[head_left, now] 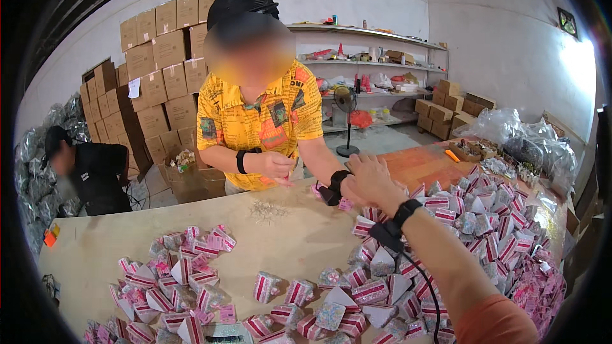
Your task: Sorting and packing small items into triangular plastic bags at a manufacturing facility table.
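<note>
My right hand (371, 181) reaches across the table at the co-worker's black wrist strap (339, 179). Its fingers are bent, and what they grip, if anything, is hidden. A black strap (408, 211) with a small box and a dark cable circles my own wrist. A black device (329, 195) hangs at the co-worker's wrist, beside a few pink cards (345, 204). Below my forearm spreads a big heap of small clear packets (371, 292) with pink-and-white cards and glittery grey contents. My left hand is out of the picture.
Across the table stands a co-worker in a yellow shirt (255, 121), one hand (278, 165) raised. More packets (172, 280) lie at left, near a scatter of thin clear pieces (268, 211). An orange-handled tool (452, 155) and clear plastic bags (503, 130) lie at far right.
</note>
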Action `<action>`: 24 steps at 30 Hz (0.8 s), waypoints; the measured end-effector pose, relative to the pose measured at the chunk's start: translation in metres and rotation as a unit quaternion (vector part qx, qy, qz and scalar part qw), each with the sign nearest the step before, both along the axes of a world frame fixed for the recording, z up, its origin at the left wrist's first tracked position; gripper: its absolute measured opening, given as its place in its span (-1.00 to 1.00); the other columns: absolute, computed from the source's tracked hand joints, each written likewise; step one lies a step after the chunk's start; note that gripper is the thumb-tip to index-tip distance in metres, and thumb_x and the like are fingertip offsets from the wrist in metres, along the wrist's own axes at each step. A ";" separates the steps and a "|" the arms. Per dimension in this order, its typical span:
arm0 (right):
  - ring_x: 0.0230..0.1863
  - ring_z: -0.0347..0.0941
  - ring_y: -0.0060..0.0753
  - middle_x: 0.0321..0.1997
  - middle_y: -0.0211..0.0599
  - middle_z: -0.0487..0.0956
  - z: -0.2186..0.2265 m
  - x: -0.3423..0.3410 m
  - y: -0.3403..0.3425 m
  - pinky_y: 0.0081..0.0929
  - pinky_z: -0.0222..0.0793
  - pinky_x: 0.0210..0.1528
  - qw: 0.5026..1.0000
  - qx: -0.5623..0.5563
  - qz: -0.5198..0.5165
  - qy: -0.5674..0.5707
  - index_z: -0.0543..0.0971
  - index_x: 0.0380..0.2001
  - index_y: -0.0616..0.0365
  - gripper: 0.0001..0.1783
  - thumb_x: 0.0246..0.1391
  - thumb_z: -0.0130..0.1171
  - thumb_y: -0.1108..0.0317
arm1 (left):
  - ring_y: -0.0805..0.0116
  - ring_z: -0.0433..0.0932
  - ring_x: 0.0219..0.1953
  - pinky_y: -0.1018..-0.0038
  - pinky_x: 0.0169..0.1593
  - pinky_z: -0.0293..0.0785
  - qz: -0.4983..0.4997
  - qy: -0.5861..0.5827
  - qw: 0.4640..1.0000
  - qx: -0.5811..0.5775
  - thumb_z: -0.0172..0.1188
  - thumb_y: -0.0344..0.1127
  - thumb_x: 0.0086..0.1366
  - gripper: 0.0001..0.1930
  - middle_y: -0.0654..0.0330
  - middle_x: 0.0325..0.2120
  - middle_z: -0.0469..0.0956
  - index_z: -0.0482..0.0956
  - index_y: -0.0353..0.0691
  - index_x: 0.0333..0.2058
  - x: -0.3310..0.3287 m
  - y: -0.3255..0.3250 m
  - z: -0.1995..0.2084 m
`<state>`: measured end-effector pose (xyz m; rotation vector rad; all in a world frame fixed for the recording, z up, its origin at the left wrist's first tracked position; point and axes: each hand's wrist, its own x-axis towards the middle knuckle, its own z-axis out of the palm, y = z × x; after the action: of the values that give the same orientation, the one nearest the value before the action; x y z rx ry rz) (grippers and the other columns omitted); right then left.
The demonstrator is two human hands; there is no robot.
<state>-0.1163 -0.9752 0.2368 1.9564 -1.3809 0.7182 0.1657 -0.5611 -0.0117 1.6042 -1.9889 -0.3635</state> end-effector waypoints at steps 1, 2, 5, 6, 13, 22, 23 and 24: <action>-0.21 0.43 -0.11 -0.26 -0.06 0.50 0.000 -0.007 -0.006 -0.27 0.31 -0.18 0.987 0.135 -0.054 -0.060 0.50 -0.41 0.24 -0.70 -0.19 0.04 0.24 | 0.01 0.36 -0.33 0.23 -0.28 0.33 0.000 0.007 1.000 0.006 0.05 -0.47 0.02 -0.80 -0.02 -0.42 0.40 0.37 -0.34 -0.32 0.001 -0.001 0.001; -0.24 0.45 -0.10 -0.31 -0.04 0.52 0.000 -0.015 -0.013 -0.28 0.32 -0.19 0.950 0.267 -0.105 -0.120 0.51 -0.42 0.28 -0.65 -0.21 0.07 0.18 | 0.01 0.36 -0.33 0.22 -0.28 0.33 0.000 0.013 1.000 0.011 0.05 -0.47 0.02 -0.80 -0.03 -0.42 0.40 0.37 -0.34 -0.32 0.001 -0.002 0.002; -0.27 0.47 -0.06 -0.34 0.01 0.53 0.011 -0.009 -0.006 -0.29 0.35 -0.23 0.885 0.447 -0.035 -0.123 0.48 -0.34 0.36 -0.49 -0.27 0.11 0.09 | 0.02 0.36 -0.33 0.23 -0.29 0.33 0.016 0.016 1.000 0.019 0.06 -0.45 0.03 -0.81 -0.03 -0.43 0.40 0.37 -0.33 -0.32 0.000 -0.001 -0.002; -0.27 0.47 -0.03 -0.33 0.03 0.53 0.018 -0.004 0.007 -0.28 0.36 -0.24 0.846 0.523 -0.040 -0.092 0.47 -0.32 0.37 -0.47 -0.27 0.11 0.08 | 0.03 0.37 -0.32 0.23 -0.29 0.33 0.021 0.013 1.000 0.018 0.06 -0.44 0.04 -0.81 -0.03 -0.43 0.40 0.37 -0.33 -0.32 -0.001 0.000 -0.002; -0.24 0.48 -0.09 -0.28 -0.07 0.53 -0.040 -0.013 0.007 -0.24 0.37 -0.24 0.915 0.392 -0.039 -0.086 0.42 -0.22 0.22 -0.60 -0.17 0.04 0.24 | 0.00 0.34 -0.39 0.15 -0.32 0.26 0.007 0.070 0.998 -0.001 0.09 -0.25 0.04 -0.79 0.04 -0.54 0.38 0.45 -0.22 -0.37 -0.003 -0.016 0.020; -0.33 0.50 -0.14 -0.38 -0.12 0.54 -0.061 -0.031 0.010 -0.25 0.39 -0.31 0.949 0.310 -0.057 -0.019 0.45 -0.32 0.23 -0.54 -0.07 0.04 0.00 | 0.06 0.41 -0.49 0.34 -0.42 0.36 -0.059 0.033 0.986 -0.153 0.06 -0.36 0.10 -0.81 0.00 -0.50 0.43 0.44 -0.30 -0.30 -0.038 -0.156 0.114; -0.35 0.50 -0.15 -0.41 -0.11 0.54 -0.067 -0.034 0.003 -0.27 0.39 -0.33 0.959 0.278 -0.054 -0.005 0.45 -0.34 0.23 -0.54 -0.06 0.02 -0.01 | 0.11 0.42 -0.49 0.36 -0.42 0.36 -0.077 0.011 0.979 -0.188 0.05 -0.35 0.12 -0.80 0.02 -0.50 0.44 0.44 -0.31 -0.29 -0.052 -0.177 0.124; -0.35 0.50 -0.15 -0.41 -0.11 0.54 -0.061 -0.033 0.007 -0.27 0.39 -0.33 0.959 0.281 -0.050 0.000 0.45 -0.34 0.23 -0.54 -0.06 0.02 -0.01 | 0.16 0.43 -0.49 0.38 -0.43 0.36 -0.095 -0.007 0.970 -0.222 0.04 -0.34 0.14 -0.80 0.05 -0.50 0.44 0.44 -0.33 -0.28 -0.064 -0.198 0.131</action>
<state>-0.1496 -0.9683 0.1754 2.2784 -1.8136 0.2909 0.1017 -0.7587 0.1191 1.1452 -2.0594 0.0279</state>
